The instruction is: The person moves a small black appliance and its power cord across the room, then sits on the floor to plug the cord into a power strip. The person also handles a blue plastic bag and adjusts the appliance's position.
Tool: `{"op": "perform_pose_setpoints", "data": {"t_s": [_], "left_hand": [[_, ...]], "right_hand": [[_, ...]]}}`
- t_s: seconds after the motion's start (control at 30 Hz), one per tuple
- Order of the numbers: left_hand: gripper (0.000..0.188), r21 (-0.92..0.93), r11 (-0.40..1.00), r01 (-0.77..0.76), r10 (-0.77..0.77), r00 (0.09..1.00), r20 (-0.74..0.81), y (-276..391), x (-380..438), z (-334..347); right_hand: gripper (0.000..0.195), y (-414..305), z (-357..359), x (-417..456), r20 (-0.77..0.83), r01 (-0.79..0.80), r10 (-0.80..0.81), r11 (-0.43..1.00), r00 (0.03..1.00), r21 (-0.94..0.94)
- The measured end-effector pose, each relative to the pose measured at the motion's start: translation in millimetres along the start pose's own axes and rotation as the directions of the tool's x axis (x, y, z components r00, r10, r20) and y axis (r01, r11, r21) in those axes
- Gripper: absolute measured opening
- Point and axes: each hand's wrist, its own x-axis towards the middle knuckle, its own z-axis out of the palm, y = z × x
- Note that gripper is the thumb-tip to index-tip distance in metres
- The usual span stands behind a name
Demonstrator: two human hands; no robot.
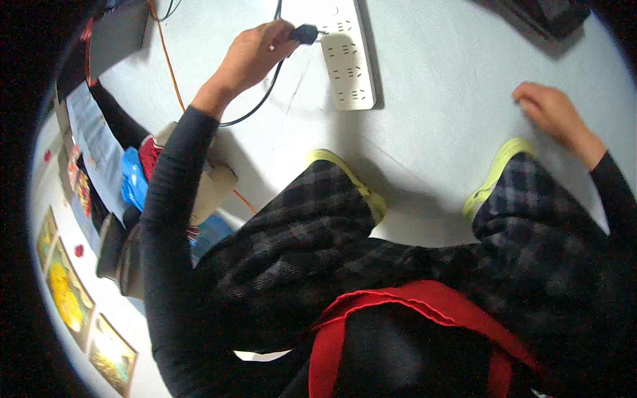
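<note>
My left hand (256, 52) grips a black power plug (304, 34) between thumb and fingers. Two metal prongs point right, at the left edge of a white power strip (348, 69). Whether they touch it I cannot tell. From the plug side a black cord (264, 97) loops down behind my left wrist. Rows of sockets line the strip, and no plug sits in those I can see; its far end runs out at the top of the view. Over the pale floor at the right, my right hand (552, 112) has loosely curled fingers with nothing visible in them.
An orange cable (166, 59) crosses the floor on the left. Beside my left arm lie a blue plastic bag (133, 176) and red cloth (149, 154). A dark object (552, 20) stands at the upper right. My yellow-green shoes (343, 171) flank the middle; framed pictures (64, 293) hang lower left.
</note>
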Motion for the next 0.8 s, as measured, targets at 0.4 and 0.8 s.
{"op": "perform_pose_setpoints", "data": {"t_s": [0.4,0.8], "left_hand": [[0.026,0.017,0.999,0.048,-0.038,0.921,-0.389,-67.7,-155.3,49.6],[0.019,-0.608,0.781,0.142,-0.336,0.917,-0.218,-72.4,-149.5,65.7]], "right_hand": [[0.041,-190.3,8.1,185.1,0.129,0.586,-0.835,0.256,0.534,-0.769],[0.027,-209.9,21.8,251.5,0.176,0.678,-0.786,0.368,0.592,-0.637]]}}
